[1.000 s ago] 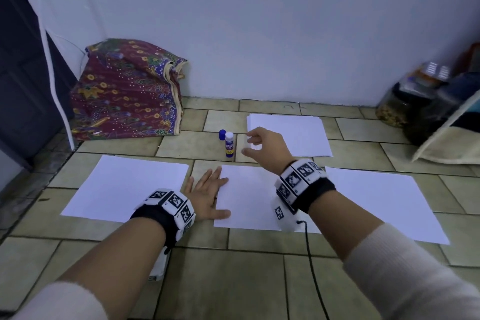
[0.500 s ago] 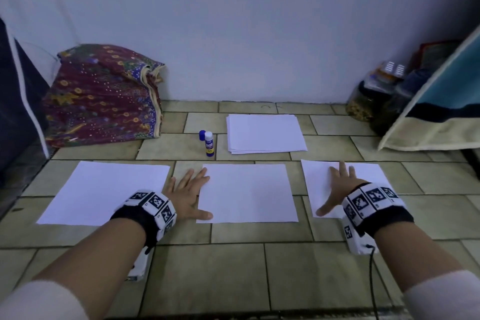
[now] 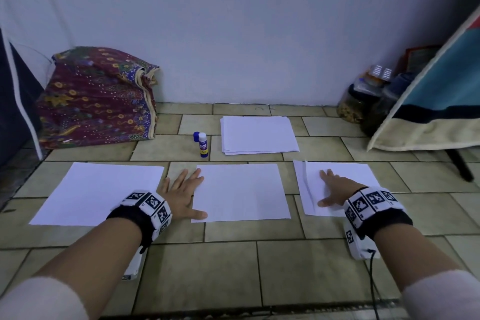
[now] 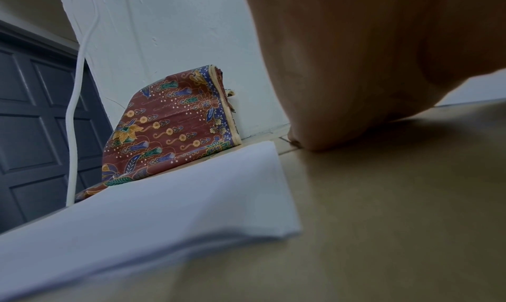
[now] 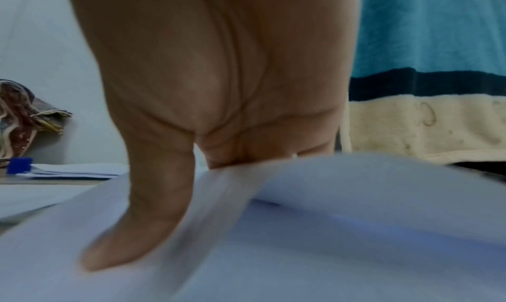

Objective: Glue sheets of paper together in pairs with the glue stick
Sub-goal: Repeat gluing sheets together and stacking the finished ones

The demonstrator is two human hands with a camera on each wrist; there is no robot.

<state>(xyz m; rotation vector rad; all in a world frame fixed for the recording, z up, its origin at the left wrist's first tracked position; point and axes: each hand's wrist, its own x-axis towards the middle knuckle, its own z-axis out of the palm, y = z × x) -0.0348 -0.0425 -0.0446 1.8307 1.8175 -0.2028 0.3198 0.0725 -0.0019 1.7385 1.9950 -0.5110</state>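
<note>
Three white sheets lie in a row on the tiled floor: a left sheet [image 3: 98,192], a middle sheet [image 3: 241,191] and a right sheet [image 3: 345,182]. My left hand [image 3: 181,192] lies flat on the floor, thumb touching the middle sheet's left edge. My right hand [image 3: 335,189] presses flat with spread fingers on the right sheet [image 5: 356,231], whose left part is buckled into a ridge [image 3: 307,184]. Behind the row, a glue stick [image 3: 203,145] stands upright with its blue cap [image 3: 196,136] beside it, left of a paper stack [image 3: 258,134].
A folded patterned cloth [image 3: 98,97] leans against the wall at the back left. Jars [image 3: 363,101] and a striped towel [image 3: 439,101] on a stand fill the back right corner. A dark door [image 4: 35,122] is at the far left.
My right hand moved from the paper stack to the right sheet and pressed down on it; the sheet's left part has since buckled. My left hand stayed put.
</note>
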